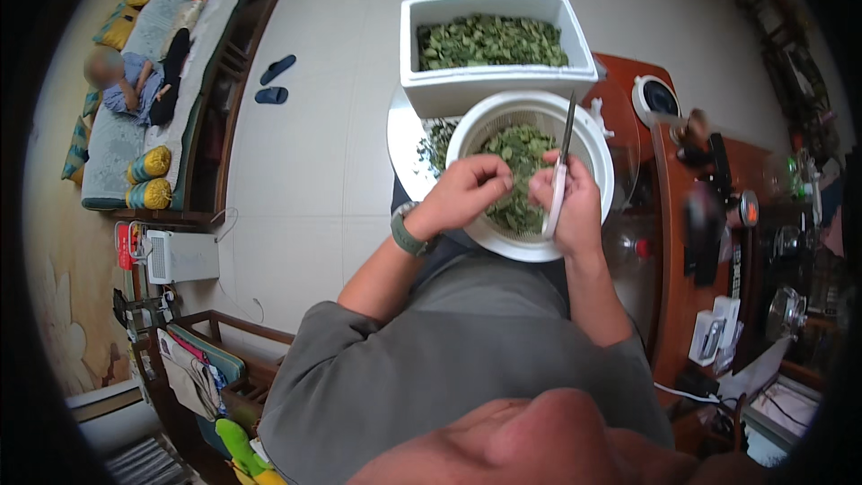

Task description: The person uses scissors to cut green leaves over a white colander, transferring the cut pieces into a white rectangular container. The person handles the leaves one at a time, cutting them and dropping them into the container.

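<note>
In front of me a white plastic colander (465, 138) with a mesh inside holds loose green leaves (518, 145). My right hand (579, 199) is shut on a pair of scissors (557, 192) with pale pinkish handles; their dark blades point away from me over the colander's far rim. My left hand (475, 188) hovers above the near left of the leaves, fingers curled and the thumb close to the index finger. Whether it pinches a leaf is too small to tell. The two hands are a short gap apart.
Behind the colander stands a white foam box (498, 84) of green leaves. Dark scraps (438, 141) lie left of the colander. A wooden cabinet (663, 229) with clutter runs along my right. Far left, a person (138, 84) is on a sofa (121, 155); slippers (271, 95) lie nearby.
</note>
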Demonstrator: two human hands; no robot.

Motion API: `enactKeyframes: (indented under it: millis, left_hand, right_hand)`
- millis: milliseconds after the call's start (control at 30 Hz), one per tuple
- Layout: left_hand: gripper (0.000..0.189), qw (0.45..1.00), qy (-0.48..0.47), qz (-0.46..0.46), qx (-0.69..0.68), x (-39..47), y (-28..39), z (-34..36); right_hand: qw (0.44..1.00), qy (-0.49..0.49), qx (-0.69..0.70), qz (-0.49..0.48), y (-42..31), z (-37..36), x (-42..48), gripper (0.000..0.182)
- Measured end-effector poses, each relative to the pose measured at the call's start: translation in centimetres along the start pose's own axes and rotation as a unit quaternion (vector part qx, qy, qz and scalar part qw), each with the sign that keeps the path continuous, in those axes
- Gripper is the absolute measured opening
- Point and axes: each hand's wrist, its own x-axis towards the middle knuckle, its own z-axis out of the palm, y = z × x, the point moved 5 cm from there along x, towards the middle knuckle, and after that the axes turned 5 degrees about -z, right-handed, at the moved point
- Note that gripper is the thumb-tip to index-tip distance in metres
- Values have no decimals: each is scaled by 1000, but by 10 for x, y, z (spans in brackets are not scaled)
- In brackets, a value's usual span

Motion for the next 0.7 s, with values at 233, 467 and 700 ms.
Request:
enactKeyframes:
  millis: [233, 467, 700]
  left_hand:
    - [15, 992, 61, 17, -113, 1, 4, -3]
    - [16, 994, 52, -10, -92, 1, 1, -5]
    - [18, 981, 129, -4, -146, 4, -4, -11]
  right_hand:
    - [999, 17, 32, -23, 0, 1, 2, 38]
    - [999, 16, 38, -20, 1, 5, 3, 37]
    - [999, 0, 31, 30, 5, 1, -5, 29]
